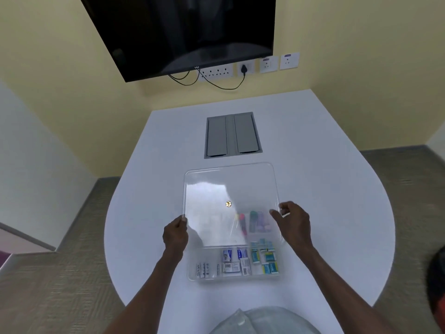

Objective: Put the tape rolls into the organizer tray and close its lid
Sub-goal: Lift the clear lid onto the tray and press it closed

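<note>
A clear square lid (216, 186) with a small gold knob at its middle is held tilted above the clear organizer tray (192, 277) on the white table. My left hand (175, 233) pinches the lid's left edge and my right hand (292, 219) grips its right edge. The lid covers the tray's far part; its near edge is raised, leaving the front compartments uncovered. Those hold white battery packs (202, 270), small blue and white boxes (234, 260) and teal packets (266, 259). Coloured items show blurred through the lid. No tape roll is clearly visible.
A grey double-flap cable hatch (232, 135) is set into the table behind the tray. A black wall screen (183, 32) and sockets with a cable hang above. A crumpled clear plastic bag (262, 320) lies at the table's near edge. A dark shape sits at the right edge.
</note>
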Demonstrator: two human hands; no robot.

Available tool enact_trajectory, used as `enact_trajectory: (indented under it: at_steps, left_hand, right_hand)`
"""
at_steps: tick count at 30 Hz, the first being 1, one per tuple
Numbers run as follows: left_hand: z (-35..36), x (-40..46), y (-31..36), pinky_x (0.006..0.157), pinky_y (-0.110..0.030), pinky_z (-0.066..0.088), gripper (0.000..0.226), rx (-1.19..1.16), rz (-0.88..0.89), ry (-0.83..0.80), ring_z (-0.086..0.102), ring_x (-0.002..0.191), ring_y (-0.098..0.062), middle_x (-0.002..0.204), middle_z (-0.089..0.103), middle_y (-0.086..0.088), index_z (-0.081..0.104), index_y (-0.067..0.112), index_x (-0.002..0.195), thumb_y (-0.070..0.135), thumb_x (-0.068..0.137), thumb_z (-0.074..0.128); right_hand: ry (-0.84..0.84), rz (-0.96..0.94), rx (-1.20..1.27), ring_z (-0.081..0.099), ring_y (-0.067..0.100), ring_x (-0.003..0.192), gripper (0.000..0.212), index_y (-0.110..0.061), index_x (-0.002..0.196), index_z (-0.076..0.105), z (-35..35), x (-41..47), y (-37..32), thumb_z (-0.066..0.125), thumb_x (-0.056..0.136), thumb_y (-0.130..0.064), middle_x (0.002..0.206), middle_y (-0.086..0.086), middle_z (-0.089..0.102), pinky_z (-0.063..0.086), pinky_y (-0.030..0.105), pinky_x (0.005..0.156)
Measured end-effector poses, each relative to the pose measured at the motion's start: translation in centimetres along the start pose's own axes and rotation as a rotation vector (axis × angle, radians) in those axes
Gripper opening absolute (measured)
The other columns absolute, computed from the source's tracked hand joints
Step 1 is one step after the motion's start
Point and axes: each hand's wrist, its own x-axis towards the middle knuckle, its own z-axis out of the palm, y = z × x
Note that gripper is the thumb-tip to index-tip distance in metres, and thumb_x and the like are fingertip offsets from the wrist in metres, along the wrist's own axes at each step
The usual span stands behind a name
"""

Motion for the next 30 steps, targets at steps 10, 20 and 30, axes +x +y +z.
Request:
enact_trajectory:
  at_steps: [10,20,30]
  left_hand:
    - [-1.6,-1.8,-3.9,0.061,-0.029,0.034,0.039,0.567,0.06,-0.108,0.052,0.07,-0.024,0.062,0.055,-0.008,0.06,0.013,0.065,0.028,0.1,0.059]
    - [-1.8,-2.4,-4.9,0.096,-0.027,0.044,0.032,0.743,-0.001,-0.211,0.06,0.127,-0.027,0.132,0.068,-0.011,0.07,0.011,0.127,0.017,0.103,0.05]
    - [-1.1,-2.7,-5.3,0.094,-0.028,0.046,0.029,0.627,-0.076,-0.154,0.063,0.123,-0.028,0.129,0.069,-0.011,0.073,0.011,0.122,0.01,0.099,0.055]
  right_hand:
    - [-0.179,0.08,-0.203,0.066,0.032,0.081,0.017,0.001,0.081,0.069,1.7,-1.8,5.1,0.075,0.08,-0.015,0.077,0.015,0.071,0.05,0.036,0.073]
    - [-0.282,0.102,-0.321,0.064,0.034,0.08,0.018,0.0,0.072,0.063,2.7,-2.5,6.6,0.067,0.083,-0.014,0.076,0.014,0.068,0.046,0.034,0.067]
    - [-0.305,0.14,-0.42,0.066,0.029,0.108,0.031,-0.014,0.115,0.067,2.7,-2.7,6.8,0.064,0.089,-0.031,0.114,0.008,0.072,0.052,0.033,0.088]
